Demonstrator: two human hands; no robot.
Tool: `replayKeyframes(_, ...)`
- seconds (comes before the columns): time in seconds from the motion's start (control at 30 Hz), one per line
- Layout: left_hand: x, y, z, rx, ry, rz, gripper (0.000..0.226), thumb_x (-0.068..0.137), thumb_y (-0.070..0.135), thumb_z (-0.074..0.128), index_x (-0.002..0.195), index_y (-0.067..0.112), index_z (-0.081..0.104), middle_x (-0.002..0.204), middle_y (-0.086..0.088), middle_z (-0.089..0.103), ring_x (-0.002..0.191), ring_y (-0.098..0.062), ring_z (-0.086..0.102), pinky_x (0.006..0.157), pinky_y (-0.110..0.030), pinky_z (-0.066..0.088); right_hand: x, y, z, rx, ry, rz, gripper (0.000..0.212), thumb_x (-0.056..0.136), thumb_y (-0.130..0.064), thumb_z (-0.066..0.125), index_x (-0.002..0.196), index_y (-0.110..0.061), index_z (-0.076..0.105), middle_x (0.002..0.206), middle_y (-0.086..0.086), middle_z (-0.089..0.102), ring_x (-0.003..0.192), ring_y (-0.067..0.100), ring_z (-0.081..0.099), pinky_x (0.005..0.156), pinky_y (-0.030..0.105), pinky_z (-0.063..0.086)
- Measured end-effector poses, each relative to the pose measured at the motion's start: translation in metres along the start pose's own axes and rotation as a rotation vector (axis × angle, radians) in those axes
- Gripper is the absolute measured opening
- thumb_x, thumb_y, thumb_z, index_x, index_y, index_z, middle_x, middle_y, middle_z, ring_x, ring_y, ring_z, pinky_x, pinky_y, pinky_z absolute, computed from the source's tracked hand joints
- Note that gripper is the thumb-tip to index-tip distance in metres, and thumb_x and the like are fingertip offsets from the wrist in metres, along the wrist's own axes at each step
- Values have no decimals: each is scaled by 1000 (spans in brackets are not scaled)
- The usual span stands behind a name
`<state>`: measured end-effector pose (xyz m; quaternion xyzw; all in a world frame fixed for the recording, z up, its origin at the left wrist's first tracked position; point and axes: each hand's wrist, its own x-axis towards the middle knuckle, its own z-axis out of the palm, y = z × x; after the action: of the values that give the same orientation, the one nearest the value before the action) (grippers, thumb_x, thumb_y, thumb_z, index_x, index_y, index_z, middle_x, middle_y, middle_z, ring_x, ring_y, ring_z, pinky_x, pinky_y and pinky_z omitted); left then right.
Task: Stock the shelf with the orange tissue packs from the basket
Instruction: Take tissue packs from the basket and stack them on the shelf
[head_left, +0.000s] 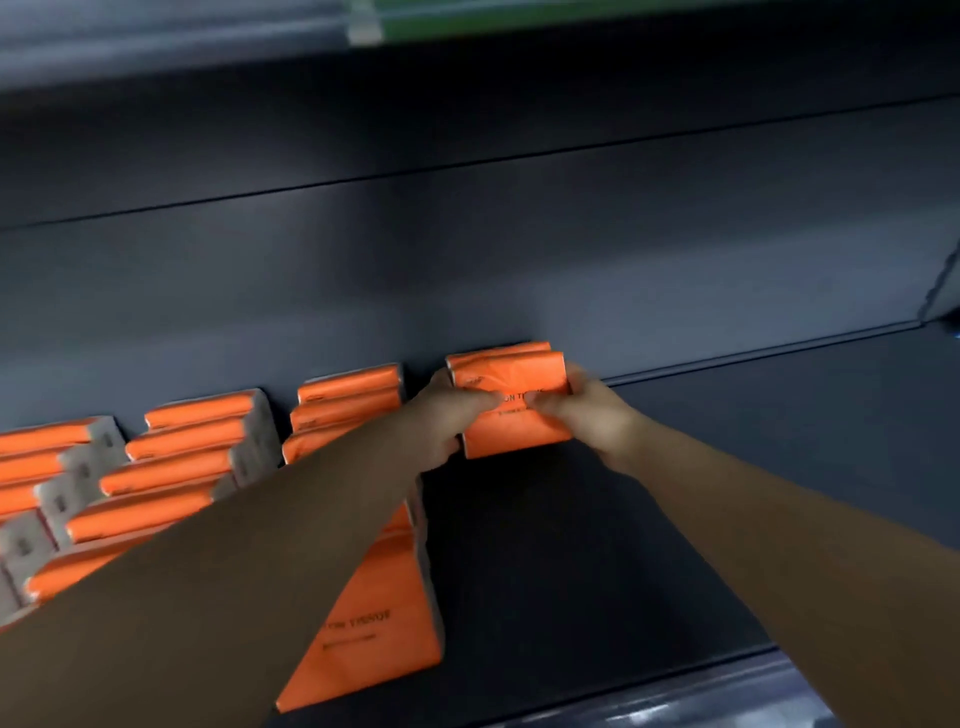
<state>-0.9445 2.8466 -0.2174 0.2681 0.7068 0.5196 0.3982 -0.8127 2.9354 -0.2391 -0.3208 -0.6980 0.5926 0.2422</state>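
Mid-stocking at a dark shelf (727, 467), seen from head height, its grey back panel (519, 270) filling the upper frame. To the left, three rows of orange tissue packs (171, 467), standing on edge and running from the panel toward the camera. Starting a fourth row just right of them: the held packs (511, 410), apparently two pressed together, upright and against or very near the panel; contact with the shelf too blurred to call. Clasping them from either side, the left hand (447, 421) and the right hand (587, 415), fingers curled round the ends, thumbs folded over the printed front face and almost meeting. No sign of the basket in view. Judged as the placing step, with much of the shelf to the right unfilled. Next, likely: squaring the packs flush with the panel and in line with the neighbouring row, letting go without tipping them, then fetching more. Soft wrapping, so a light squeeze probably enough.
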Motion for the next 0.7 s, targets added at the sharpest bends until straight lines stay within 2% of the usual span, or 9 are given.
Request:
replayKeyframes(0.2,13,-1,-1,60,27,-23,45,88,9,65,129,21,50,124,-5,62,114,-26,59,100,-54,45,12,7,5,-31,25,18,40,91,-8,59,130,-15,51,117,8,65,112,21,60,100,35,46)
replayKeyframes(0.47,23,-10,2,63,104,-67,57,81,24,73,131,24,45,127,-2,58,116,-25,56,99,-51,45,11,9,4,-47,23,36,43,92,-8,59,133,-17,46,114,3,64,105,14,59,86,24,44)
replayKeyframes(0.57,25,-12,2,92,105,-89,58,80,28,73,131,24,47,128,-2,59,117,-24,55,98,-50,45,10,8,6,-69,23,46,40,91,-6,58,128,-17,48,111,1,63,105,14,58,88,26,44)
replayKeyframes(0.7,24,-15,4,120,99,-97,47,88,23,67,131,20,50,127,-2,59,110,-21,55,86,-40,44,10,10,6,-125,38,62,39,89,-6,57,125,-20,50,110,4,64,107,17,59,93,32,46)
